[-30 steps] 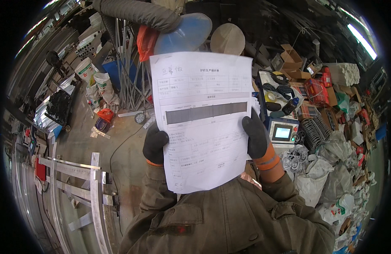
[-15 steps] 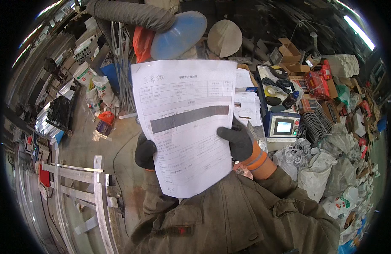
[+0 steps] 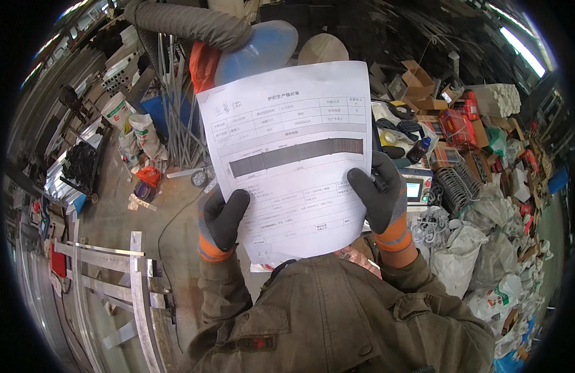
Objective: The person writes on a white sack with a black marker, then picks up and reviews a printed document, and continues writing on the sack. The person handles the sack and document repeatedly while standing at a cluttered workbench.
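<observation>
The sheet (image 3: 300, 214) is smooth, matt paper. The left grip (image 3: 224, 221) and right grip (image 3: 387, 200) wear cloth gloves (image 3: 214, 247) with a dull, rubbery-looking coating. The jacket (image 3: 324, 317) is matt woven cloth, the frame (image 3: 140, 280) smooth, shiny metal, a pale sack (image 3: 458, 258) creased, faintly glossy plastic.

Part of your left hand (image 3: 225, 222) is out of sight behind the paper (image 3: 293, 214), whose finest print is too small for you to read. Your right hand (image 3: 384, 196) covers one side of the control box (image 3: 418, 193). The paper hides the lower parts of the blue disc (image 3: 262, 50) and beige disc (image 3: 324, 48). The bottom edge cuts off your jacket (image 3: 331, 304).
</observation>
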`<move>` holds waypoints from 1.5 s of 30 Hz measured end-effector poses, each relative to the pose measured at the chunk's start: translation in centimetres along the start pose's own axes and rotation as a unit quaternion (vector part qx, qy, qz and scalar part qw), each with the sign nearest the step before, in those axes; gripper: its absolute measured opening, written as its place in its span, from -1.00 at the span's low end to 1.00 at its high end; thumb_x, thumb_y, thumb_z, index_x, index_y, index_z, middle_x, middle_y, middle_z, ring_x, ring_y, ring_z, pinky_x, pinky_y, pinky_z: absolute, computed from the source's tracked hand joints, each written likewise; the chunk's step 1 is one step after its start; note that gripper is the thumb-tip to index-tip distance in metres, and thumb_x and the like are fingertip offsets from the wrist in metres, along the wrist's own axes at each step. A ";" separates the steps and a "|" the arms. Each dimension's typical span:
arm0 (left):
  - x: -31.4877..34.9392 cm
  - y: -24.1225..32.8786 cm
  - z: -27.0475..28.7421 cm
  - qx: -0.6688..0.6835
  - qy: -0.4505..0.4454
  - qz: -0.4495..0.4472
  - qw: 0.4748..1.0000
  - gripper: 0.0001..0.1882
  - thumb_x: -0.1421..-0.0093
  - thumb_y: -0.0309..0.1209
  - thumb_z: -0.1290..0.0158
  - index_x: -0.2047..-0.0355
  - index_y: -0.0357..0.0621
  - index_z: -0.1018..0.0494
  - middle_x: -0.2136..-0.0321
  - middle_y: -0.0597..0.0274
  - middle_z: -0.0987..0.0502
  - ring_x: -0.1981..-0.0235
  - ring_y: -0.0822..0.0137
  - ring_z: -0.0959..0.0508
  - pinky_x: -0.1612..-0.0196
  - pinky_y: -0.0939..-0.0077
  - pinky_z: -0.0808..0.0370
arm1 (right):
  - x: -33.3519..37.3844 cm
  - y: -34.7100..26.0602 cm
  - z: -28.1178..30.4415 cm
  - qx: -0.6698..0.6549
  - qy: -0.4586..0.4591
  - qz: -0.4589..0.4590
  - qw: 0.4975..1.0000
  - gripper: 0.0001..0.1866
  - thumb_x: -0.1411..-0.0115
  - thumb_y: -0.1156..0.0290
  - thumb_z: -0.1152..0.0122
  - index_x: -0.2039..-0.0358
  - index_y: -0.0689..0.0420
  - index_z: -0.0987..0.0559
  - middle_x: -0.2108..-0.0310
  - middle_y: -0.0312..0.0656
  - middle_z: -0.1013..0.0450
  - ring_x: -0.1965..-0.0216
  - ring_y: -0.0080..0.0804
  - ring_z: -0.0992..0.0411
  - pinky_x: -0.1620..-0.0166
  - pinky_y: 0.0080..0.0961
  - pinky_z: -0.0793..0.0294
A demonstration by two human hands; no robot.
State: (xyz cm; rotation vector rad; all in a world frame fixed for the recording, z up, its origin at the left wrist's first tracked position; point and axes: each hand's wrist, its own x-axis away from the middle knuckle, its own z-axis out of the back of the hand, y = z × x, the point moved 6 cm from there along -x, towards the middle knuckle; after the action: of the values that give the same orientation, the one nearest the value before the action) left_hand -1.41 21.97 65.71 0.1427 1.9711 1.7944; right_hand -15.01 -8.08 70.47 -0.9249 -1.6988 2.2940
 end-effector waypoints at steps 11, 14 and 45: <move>-1.4 -0.2 -1.4 -0.020 0.017 -0.024 0.999 -0.63 -0.55 -0.35 -0.16 -0.19 -0.39 -0.68 0.01 0.18 -0.78 0.05 0.42 -0.66 -0.04 0.39 -0.60 | -0.9 2.3 -0.7 -0.057 0.013 -0.089 0.994 -0.66 -0.47 0.32 -0.45 -0.11 0.29 -0.74 0.14 -0.12 -0.76 0.18 -0.46 -0.67 0.09 -0.47 -0.65; -1.8 -1.8 -1.1 -0.040 0.020 -0.003 0.999 -0.63 -0.55 -0.34 -0.18 -0.19 -0.38 -0.68 0.00 0.19 -0.78 0.03 0.44 -0.65 -0.05 0.40 -0.59 | -1.0 3.6 -1.2 -0.096 0.018 -0.114 0.989 -0.61 -0.47 0.29 -0.45 -0.14 0.31 -0.73 0.11 -0.09 -0.76 0.13 -0.46 -0.67 0.06 -0.46 -0.65; -0.6 -3.3 -2.6 -0.042 0.023 0.030 0.998 -0.74 -0.50 -0.36 -0.26 0.10 -0.39 -0.72 0.38 0.37 -0.66 0.32 0.56 -0.50 0.27 0.42 -0.45 | -1.3 5.4 0.6 -0.128 0.060 -0.098 0.985 -0.59 -0.48 0.23 -0.43 -0.14 0.31 -0.72 0.09 -0.05 -0.77 0.15 -0.41 -0.69 0.06 -0.43 -0.68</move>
State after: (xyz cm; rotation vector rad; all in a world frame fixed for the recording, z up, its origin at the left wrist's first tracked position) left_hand -1.14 18.88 62.83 0.1360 1.9392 1.9316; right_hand -12.97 -11.12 66.17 -0.8732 -1.9653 1.8908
